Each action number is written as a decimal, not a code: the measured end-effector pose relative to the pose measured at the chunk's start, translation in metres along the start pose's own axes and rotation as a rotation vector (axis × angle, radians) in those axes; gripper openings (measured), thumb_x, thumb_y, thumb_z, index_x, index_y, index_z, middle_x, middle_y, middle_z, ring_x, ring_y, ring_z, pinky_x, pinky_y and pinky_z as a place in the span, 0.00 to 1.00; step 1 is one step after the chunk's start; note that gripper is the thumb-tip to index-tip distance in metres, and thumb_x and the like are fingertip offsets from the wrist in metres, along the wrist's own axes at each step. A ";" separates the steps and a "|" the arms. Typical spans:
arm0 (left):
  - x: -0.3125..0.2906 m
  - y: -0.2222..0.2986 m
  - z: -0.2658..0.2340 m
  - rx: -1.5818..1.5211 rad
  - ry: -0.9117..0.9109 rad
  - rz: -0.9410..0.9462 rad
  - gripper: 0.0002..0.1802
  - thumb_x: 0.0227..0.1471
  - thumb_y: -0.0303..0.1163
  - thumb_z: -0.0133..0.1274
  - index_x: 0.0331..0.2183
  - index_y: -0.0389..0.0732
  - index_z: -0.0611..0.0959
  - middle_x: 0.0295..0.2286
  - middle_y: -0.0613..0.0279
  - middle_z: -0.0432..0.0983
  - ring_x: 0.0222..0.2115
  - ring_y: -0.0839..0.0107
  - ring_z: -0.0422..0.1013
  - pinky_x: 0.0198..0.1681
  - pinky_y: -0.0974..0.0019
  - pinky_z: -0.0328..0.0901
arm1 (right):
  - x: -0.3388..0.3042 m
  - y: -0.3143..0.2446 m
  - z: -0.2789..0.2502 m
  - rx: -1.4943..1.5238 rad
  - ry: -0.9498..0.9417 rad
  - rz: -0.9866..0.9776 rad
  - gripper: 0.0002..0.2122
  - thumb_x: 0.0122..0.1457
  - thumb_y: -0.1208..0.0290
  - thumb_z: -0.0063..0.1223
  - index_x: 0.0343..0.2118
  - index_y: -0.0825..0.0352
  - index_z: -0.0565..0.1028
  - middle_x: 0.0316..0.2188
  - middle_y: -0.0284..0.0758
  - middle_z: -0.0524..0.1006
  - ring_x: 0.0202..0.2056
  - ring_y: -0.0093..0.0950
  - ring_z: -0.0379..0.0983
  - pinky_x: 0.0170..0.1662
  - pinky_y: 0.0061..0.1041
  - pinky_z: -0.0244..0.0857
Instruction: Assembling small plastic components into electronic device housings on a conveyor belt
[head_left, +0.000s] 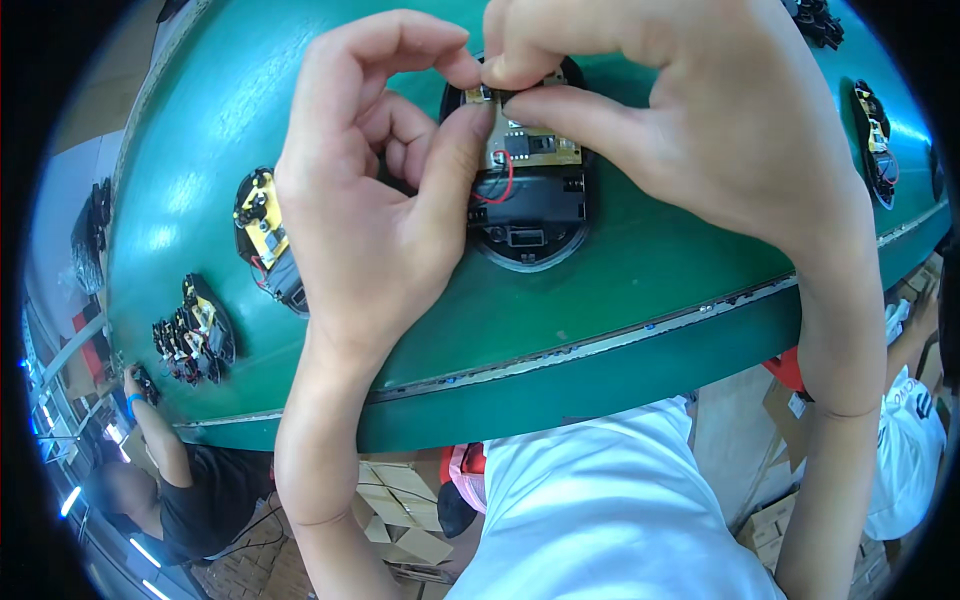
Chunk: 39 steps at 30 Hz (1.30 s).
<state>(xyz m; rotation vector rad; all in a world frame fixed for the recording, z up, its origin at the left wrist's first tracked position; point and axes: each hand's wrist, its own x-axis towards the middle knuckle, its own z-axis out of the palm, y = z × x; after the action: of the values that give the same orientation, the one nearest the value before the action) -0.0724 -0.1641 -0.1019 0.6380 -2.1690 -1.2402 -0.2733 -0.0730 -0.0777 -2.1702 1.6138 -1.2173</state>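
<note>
An opened wireless mouse base lies on the green table under both my hands. Its tan circuit board [540, 147] carries a black chip, and red and black wires run to the black battery compartment [535, 200]. My left hand [385, 150] is closed, with thumb and index finger at the board's upper left, around a small dark component [486, 93]. My right hand [660, 110] meets it there, its thumb lying over the board and its index fingertip touching the left one. The fingers hide the far end of the mouse.
Left on the green table [600, 270] lie another mouse base [265, 235] and a cluster of mouse parts [195, 330]. More assemblies [875, 145] sit at the right. A person in dark clothes [215, 500] sits at the left, another in white [905, 450] at the right. Cardboard boxes [405, 490] stand below.
</note>
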 end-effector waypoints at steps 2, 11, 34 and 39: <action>0.002 0.003 0.002 -0.007 0.004 0.015 0.23 0.54 0.17 0.62 0.51 0.30 0.73 0.47 0.55 0.75 0.26 0.86 0.67 0.27 0.82 0.60 | 0.002 0.003 -0.002 -0.005 -0.003 -0.026 0.05 0.47 0.79 0.65 0.28 0.72 0.80 0.24 0.42 0.80 0.25 0.38 0.78 0.31 0.29 0.70; 0.003 0.007 0.014 0.058 0.088 0.067 0.16 0.54 0.16 0.55 0.46 0.34 0.78 0.33 0.59 0.79 0.21 0.79 0.71 0.25 0.74 0.65 | 0.006 0.008 0.000 -0.087 0.026 0.065 0.07 0.50 0.72 0.66 0.31 0.68 0.81 0.30 0.43 0.82 0.32 0.41 0.81 0.38 0.36 0.74; -0.016 0.018 0.007 0.143 0.022 0.329 0.21 0.47 0.13 0.55 0.46 0.35 0.77 0.44 0.51 0.74 0.27 0.68 0.72 0.33 0.66 0.69 | -0.041 0.096 -0.098 -0.516 0.073 0.607 0.46 0.49 0.40 0.68 0.64 0.69 0.65 0.62 0.50 0.68 0.64 0.49 0.62 0.66 0.42 0.58; -0.019 0.018 0.006 0.127 0.080 0.472 0.19 0.47 0.13 0.54 0.44 0.35 0.77 0.40 0.51 0.77 0.26 0.66 0.72 0.29 0.66 0.69 | -0.046 0.097 -0.099 -0.688 0.096 0.495 0.46 0.49 0.39 0.67 0.65 0.65 0.65 0.62 0.50 0.68 0.64 0.47 0.61 0.66 0.44 0.56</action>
<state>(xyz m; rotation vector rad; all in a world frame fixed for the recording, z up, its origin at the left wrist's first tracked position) -0.0645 -0.1403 -0.0931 0.1962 -2.1735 -0.8185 -0.4148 -0.0409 -0.0916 -1.8142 2.6985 -0.6810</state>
